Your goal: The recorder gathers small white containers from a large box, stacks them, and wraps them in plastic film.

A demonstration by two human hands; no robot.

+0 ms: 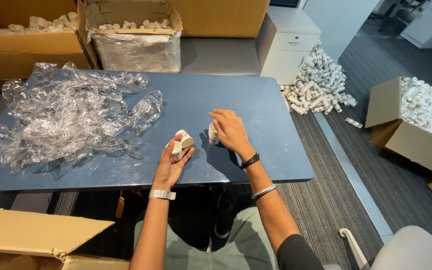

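My left hand (172, 161) is raised over the near edge of the blue table (256, 110) and holds two small white paper cups (181, 144) between thumb and fingers. My right hand (231, 131) rests on the table to the right of it, fingers curled around a short stack of white paper cups (213, 134) standing on the tabletop. Both wrists wear bands.
Crumpled clear plastic wrap (71, 115) covers the table's left half. Open cardboard boxes of white cups (133, 35) stand behind the table. A heap of cup stacks (318, 82) lies on the floor at right, beside another filled box (416, 117). A cardboard flap (31, 232) is near left.
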